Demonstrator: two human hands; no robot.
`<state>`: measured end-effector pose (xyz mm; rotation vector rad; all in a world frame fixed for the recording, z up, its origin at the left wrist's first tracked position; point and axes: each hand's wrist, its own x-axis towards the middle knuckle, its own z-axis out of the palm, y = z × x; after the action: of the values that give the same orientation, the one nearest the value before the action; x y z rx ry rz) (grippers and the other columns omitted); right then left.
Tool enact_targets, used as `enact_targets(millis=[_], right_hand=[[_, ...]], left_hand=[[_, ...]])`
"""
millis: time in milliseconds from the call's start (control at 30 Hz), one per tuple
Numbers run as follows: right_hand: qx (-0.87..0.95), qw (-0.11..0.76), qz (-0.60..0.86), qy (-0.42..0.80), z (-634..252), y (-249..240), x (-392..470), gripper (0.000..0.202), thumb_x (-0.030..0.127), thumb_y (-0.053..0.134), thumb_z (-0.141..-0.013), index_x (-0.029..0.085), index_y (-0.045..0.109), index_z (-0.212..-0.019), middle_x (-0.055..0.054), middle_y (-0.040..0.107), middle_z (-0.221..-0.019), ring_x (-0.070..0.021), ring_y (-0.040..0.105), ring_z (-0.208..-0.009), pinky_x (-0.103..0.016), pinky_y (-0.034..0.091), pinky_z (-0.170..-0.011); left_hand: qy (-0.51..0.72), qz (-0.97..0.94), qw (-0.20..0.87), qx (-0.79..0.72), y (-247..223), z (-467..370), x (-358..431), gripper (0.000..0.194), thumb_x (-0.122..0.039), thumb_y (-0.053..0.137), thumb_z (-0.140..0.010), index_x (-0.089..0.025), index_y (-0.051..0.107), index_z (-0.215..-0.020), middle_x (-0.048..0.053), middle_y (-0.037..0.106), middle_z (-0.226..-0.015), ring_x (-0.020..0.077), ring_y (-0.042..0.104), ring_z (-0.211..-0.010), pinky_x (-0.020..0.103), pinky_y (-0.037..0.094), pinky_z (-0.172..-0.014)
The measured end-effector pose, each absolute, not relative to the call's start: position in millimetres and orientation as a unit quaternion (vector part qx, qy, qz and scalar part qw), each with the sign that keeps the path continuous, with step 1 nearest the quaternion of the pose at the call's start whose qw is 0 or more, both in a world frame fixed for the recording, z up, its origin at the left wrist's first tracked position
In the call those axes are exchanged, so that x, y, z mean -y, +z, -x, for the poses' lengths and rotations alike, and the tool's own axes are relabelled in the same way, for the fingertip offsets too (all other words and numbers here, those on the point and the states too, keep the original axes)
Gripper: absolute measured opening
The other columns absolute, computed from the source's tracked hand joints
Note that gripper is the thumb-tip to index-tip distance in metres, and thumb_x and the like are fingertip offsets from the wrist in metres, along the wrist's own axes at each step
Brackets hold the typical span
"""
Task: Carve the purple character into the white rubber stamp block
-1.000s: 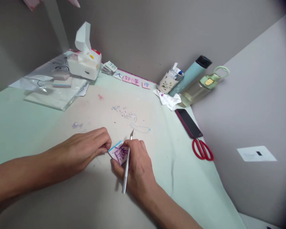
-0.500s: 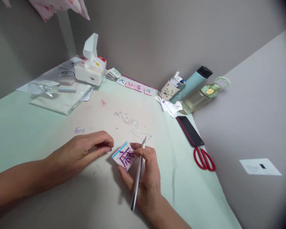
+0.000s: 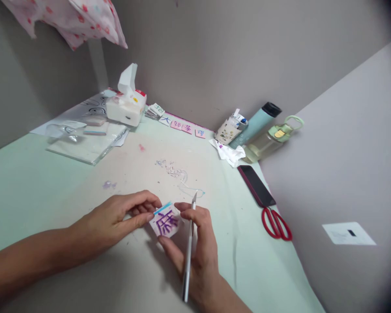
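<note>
A small square block (image 3: 167, 221), pale with a purple carved-looking character and a blue stripe along its top edge, is held above the table between both hands. My left hand (image 3: 130, 215) pinches its left corner between thumb and fingers. The thumb and a finger of my right hand (image 3: 200, 243) grip the block from the lower and right sides. That same hand also carries a silver craft knife (image 3: 189, 252), blade pointing away from me. Beyond the blade tip lie thin curled shavings (image 3: 172, 169) and a long pale strip (image 3: 192, 190) on the table.
Red-handled scissors (image 3: 276, 224) and a phone (image 3: 256, 186) lie at the right edge. Behind them are a green bottle (image 3: 267, 141), a blue flask (image 3: 256, 124) and a pen cup (image 3: 230, 129). Lettered tiles (image 3: 187, 128) line the back, beside a tissue pack (image 3: 127, 108).
My left hand has closed on the block's left corner, where it was apart before. The block has turned slightly in the right hand. The whole view has shifted a little.
</note>
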<state>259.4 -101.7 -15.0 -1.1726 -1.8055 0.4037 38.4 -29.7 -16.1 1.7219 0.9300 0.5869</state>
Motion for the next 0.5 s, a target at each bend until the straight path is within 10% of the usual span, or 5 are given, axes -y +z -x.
enact_targets(millis=[267, 500], right_hand=[[0.621, 0.488, 0.545, 0.283, -269.5, 2.4, 102.9, 0.027, 0.031, 0.045, -0.111, 0.031, 0.071, -0.121, -0.003, 0.065, -0.096, -0.0198, 0.065, -0.089, -0.032, 0.056, -0.079], [0.665, 0.533, 0.473, 0.224, -251.1, -11.7, 115.3, 0.023, 0.01, 0.055, -0.095, 0.028, 0.054, -0.109, -0.001, 0.066, -0.086, -0.0194, 0.067, -0.075, -0.033, 0.054, -0.07]], left_hand=[[0.248, -0.758, 0.457, -0.395, -15.2, -39.5, 26.2, 0.025, -0.042, 0.058, -0.099, -0.027, 0.075, -0.111, 0.004, 0.072, -0.109, 0.0198, 0.068, -0.094, 0.029, 0.055, -0.084], [0.223, -0.506, 0.769, -0.319, -9.9, -54.0, 46.6, 0.044, -0.058, 0.082, -0.084, -0.024, 0.067, -0.108, -0.001, 0.065, -0.093, 0.012, 0.057, -0.067, 0.023, 0.047, -0.06]])
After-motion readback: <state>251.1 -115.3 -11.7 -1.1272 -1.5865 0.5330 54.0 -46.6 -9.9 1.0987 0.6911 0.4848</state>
